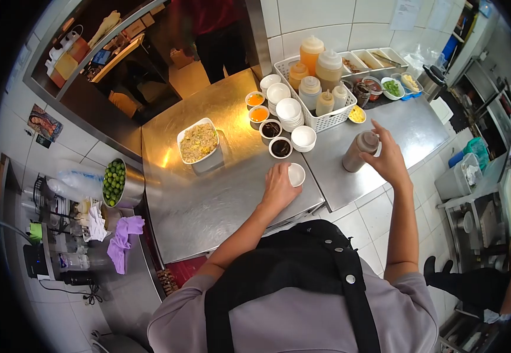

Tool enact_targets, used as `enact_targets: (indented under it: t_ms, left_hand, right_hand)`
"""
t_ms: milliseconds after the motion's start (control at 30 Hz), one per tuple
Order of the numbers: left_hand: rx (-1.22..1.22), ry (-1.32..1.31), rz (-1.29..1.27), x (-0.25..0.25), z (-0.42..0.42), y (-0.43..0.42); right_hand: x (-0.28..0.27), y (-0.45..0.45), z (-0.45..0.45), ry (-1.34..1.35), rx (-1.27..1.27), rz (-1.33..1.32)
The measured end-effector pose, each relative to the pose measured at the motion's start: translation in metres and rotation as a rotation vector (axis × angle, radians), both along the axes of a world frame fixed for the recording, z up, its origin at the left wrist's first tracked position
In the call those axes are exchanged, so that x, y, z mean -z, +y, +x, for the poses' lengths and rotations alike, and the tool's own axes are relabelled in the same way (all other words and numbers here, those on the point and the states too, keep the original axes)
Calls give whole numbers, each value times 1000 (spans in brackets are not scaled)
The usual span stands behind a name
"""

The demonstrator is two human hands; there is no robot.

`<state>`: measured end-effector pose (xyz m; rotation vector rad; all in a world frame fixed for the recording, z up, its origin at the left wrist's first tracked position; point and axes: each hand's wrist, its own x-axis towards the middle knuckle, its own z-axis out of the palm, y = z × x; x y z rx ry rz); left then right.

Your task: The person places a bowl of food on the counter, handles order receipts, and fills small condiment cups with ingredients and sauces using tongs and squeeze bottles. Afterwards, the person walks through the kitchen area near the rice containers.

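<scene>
My left hand [279, 189] holds a small white cup [296, 175] by its left side, low over the steel counter. My right hand [387, 154] is at the squeeze bottle [355, 156] with brownish contents, its fingers apart around the bottle's upper right side; whether they touch it is unclear. Beyond my left hand are two cups of dark sauce [280, 147], two cups of orange sauce [259, 114] and stacks of white cups [289, 110]. A white dish of fried rice [198, 142] sits to the left on the counter.
A white basket [326, 122] holds several sauce bottles at the back. Bowls of chopped green [392, 88] and yellow food [357, 114] stand nearby. A container of limes [114, 182] is at the left. One person stands beyond the opening, another at the far right.
</scene>
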<state>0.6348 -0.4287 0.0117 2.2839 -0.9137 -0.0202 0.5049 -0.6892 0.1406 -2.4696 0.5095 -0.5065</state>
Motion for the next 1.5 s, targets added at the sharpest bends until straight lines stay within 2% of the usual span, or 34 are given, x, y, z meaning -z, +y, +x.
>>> enact_targets:
  t_ms: [133,200,267,333,567,667,767,800,967,1100,1167,1300,1367,1500]
  left_hand:
    - [-22,78,-93,5,2,-3]
    - [-32,113,-115,3,6,-7]
    - [-69,102,-66,-4,6,-10]
    - [-101,92,-15,-7,5,-12]
    - [-113,-55,-83,-19,-9,2]
    - [-25,-59,-125,-6,-29,20]
    - [45,5,-102,8,-43,32]
    - [68,76,-67,12,-45,34]
    - [82,88,-142,13,-44,31]
    - [47,93,-173,19,-42,29]
    - [31,87,-158,19,-42,28]
    - [18,85,-157,20,-41,26]
    - [22,94,-159,17,-41,29]
    - [-15,105,-204,13,-35,49]
  right_hand:
    - [50,5,-2,-170,36,132]
    - [67,11,-2,-228,69,357]
    - [77,18,0,-274,61,366]
    - [81,24,2,-348,172,502]
    - [124,20,22,-432,197,514]
    - [113,21,26,-464,215,571]
    - [105,13,27,-393,159,529]
    - [96,11,25,-301,88,504]
    - [54,9,20,91,-187,375]
    - [47,9,28,309,-302,321]
    - [47,12,34,429,-371,201]
    - [55,11,46,480,-457,81]
    - [63,9,51,473,-505,-67]
    - [61,12,62,516,-520,-150]
